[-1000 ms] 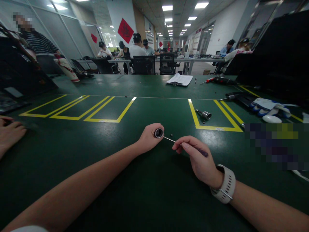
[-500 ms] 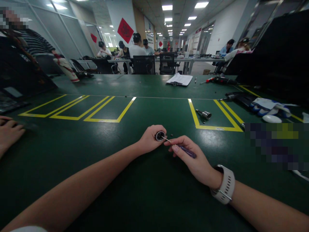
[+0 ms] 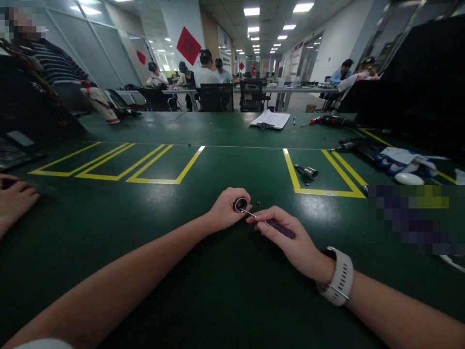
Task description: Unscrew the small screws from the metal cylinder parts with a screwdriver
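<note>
Hollow metal socket-like part (image 3: pixel 240 201) sits in the left hand (image 3: pixel 225 211), grip closed round its sides, round mouth turned toward the wearer. Its long axis runs away from the camera, so length can't be told, most of the body hidden by fingers. Thin screwdriver (image 3: pixel 280 229) with purple handle in the right hand (image 3: pixel 298 245), grip pinched on the handle's front end, fingertips near the shaft. Shaft slants from lower right to upper left, tip at the mouth's lower edge, apparently just inside; whether it touches anything in there is too small to tell. So: part lies left of the right grip and slightly farther out, left hand nearer since it's the one holding it, screwdriver axis pointing straight at the opening. Small dark ring-like piece (image 3: pixel 258 203) lies on the green worktop (image 3: pixel 225 281) just right of the part, between and beyond the two hands. Farther out to the right, a flared metal piece (image 3: pixel 309 172) lies on its side within yellow tape (image 3: pixel 291 170). Another person's hand (image 3: pixel 18 199) at the left edge, well apart
</note>
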`<act>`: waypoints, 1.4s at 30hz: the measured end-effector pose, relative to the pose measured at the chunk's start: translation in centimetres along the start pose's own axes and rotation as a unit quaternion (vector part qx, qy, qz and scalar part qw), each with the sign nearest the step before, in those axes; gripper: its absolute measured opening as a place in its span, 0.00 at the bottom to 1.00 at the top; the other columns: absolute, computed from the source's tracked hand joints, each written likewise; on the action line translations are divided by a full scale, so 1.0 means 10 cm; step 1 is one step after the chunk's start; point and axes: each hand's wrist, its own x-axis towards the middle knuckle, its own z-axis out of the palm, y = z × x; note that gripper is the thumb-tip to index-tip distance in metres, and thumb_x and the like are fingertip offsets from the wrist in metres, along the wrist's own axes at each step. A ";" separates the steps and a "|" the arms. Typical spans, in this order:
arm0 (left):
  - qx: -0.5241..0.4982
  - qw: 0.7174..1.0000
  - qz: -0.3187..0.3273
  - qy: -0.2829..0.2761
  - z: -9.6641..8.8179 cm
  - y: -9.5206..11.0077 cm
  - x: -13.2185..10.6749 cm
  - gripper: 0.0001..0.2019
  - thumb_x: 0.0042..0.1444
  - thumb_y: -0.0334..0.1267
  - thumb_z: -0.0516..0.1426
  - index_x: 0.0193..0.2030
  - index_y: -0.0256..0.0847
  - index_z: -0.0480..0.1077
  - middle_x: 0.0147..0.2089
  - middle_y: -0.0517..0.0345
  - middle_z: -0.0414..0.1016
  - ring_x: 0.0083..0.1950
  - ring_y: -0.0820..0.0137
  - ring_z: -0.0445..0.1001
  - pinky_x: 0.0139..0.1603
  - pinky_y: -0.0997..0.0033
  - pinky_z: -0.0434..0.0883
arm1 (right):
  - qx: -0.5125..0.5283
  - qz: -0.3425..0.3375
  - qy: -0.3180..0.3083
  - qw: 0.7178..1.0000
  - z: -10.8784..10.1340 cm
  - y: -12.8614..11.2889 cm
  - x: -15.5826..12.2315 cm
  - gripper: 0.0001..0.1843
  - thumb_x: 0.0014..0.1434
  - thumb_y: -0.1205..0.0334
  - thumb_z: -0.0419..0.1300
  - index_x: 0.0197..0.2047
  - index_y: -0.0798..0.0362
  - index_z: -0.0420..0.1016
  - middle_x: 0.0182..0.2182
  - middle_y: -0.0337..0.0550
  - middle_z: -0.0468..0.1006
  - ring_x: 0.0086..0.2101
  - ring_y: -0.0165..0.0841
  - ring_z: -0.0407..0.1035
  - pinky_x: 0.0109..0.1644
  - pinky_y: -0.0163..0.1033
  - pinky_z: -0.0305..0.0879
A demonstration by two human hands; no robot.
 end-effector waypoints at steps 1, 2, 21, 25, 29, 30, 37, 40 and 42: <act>0.002 1.000 0.001 -0.002 0.00 0.00 0.00 0.06 0.50 0.34 0.57 0.25 0.38 0.64 0.24 0.64 0.66 0.27 0.76 0.64 0.32 0.74 0.61 | -0.004 0.002 0.004 1.000 0.00 0.00 0.00 0.07 0.60 0.61 0.56 0.41 0.49 0.73 0.41 0.42 0.76 0.41 0.34 0.69 0.46 0.44 0.63; 0.002 1.000 0.001 -0.005 0.00 0.00 0.00 0.06 0.50 0.34 0.57 0.26 0.38 0.64 0.25 0.64 0.66 0.27 0.76 0.64 0.32 0.74 0.61 | -0.006 0.005 0.009 1.000 -0.01 0.01 -0.01 0.07 0.60 0.60 0.56 0.40 0.49 0.73 0.40 0.42 0.76 0.40 0.34 0.69 0.46 0.44 0.63; 0.069 0.996 0.011 -0.053 -0.04 0.04 -0.01 0.03 0.51 0.30 0.54 0.28 0.37 0.64 0.28 0.62 0.67 0.31 0.73 0.66 0.36 0.71 0.60 | 0.128 0.052 0.066 0.988 -0.03 0.05 0.05 0.06 0.57 0.60 0.56 0.34 0.52 0.74 0.35 0.43 0.77 0.34 0.33 0.68 0.38 0.41 0.62; 0.025 0.999 0.024 -0.035 -0.04 0.03 -0.02 0.05 0.52 0.32 0.54 0.27 0.37 0.63 0.27 0.62 0.66 0.30 0.74 0.65 0.34 0.72 0.61 | 0.216 0.088 0.058 0.971 -0.03 0.04 0.08 0.05 0.57 0.62 0.57 0.32 0.52 0.73 0.35 0.43 0.79 0.33 0.32 0.68 0.37 0.39 0.61; 0.019 0.999 0.014 -0.032 -0.03 0.02 -0.01 0.04 0.52 0.32 0.54 0.27 0.37 0.63 0.27 0.62 0.66 0.30 0.74 0.65 0.33 0.73 0.61 | 0.216 0.080 0.069 0.971 -0.03 0.05 0.07 0.05 0.57 0.61 0.57 0.32 0.52 0.72 0.35 0.43 0.78 0.33 0.32 0.68 0.37 0.40 0.61; 0.027 0.999 0.009 -0.031 -0.03 0.01 -0.01 0.04 0.52 0.32 0.54 0.27 0.37 0.63 0.27 0.62 0.66 0.30 0.74 0.65 0.33 0.73 0.61 | 0.198 0.066 0.073 0.975 -0.02 0.05 0.06 0.05 0.58 0.61 0.56 0.33 0.51 0.72 0.36 0.43 0.78 0.33 0.32 0.67 0.37 0.40 0.61; 0.110 0.992 0.014 -0.057 -0.01 0.00 -0.01 0.03 0.49 0.28 0.53 0.28 0.38 0.64 0.29 0.62 0.67 0.31 0.72 0.66 0.36 0.70 0.60 | 0.026 0.037 0.067 0.997 0.00 0.04 0.00 0.08 0.58 0.58 0.56 0.35 0.52 0.74 0.34 0.43 0.76 0.33 0.34 0.67 0.38 0.42 0.62; 0.122 0.990 0.018 -0.064 -0.02 0.02 -0.02 0.03 0.49 0.27 0.53 0.28 0.38 0.63 0.28 0.62 0.66 0.31 0.72 0.65 0.36 0.70 0.59 | 0.068 0.046 0.065 0.994 0.00 0.04 0.02 0.07 0.57 0.59 0.57 0.34 0.52 0.74 0.34 0.43 0.76 0.33 0.33 0.67 0.37 0.41 0.62; 0.117 0.991 0.020 -0.065 -0.02 0.02 -0.02 0.03 0.50 0.27 0.53 0.27 0.38 0.63 0.28 0.62 0.66 0.31 0.73 0.65 0.36 0.71 0.59 | 0.113 0.060 0.068 0.989 -0.01 0.04 0.04 0.07 0.57 0.60 0.57 0.33 0.52 0.74 0.34 0.43 0.77 0.33 0.33 0.67 0.37 0.41 0.62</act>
